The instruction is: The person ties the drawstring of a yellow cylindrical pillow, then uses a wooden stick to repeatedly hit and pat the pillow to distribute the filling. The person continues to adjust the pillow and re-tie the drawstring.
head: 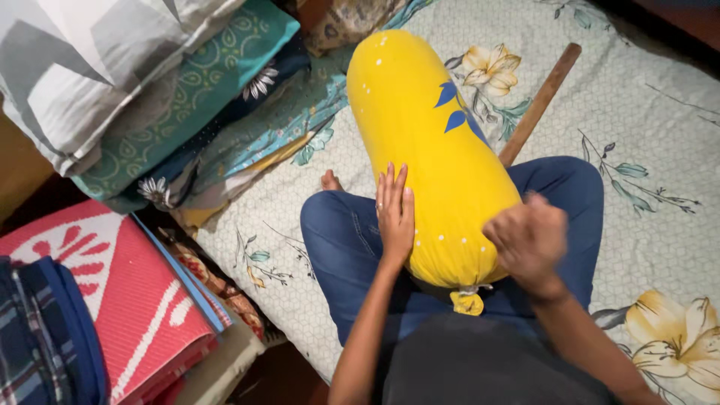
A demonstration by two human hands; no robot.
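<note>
A long yellow bolster pillow (pixel 420 127) with blue leaf prints lies across my lap, its tied end (pixel 466 300) pointing toward me. My left hand (pixel 394 214) rests flat on its left side, fingers straight and together. My right hand (pixel 529 238) is blurred, fingers curled, at the bolster's right lower side near the tied end; whether it grips the fabric is unclear. My legs in blue jeans (pixel 341 240) are folded under the bolster.
I sit on a bed with a pale floral sheet (pixel 645 135). A wooden stick (pixel 538 103) lies beside the bolster. Stacked folded pillows and quilts (pixel 142 97) sit at the left. A red-and-white mat (pixel 112 300) and checked cloth (pixel 37 337) lie lower left.
</note>
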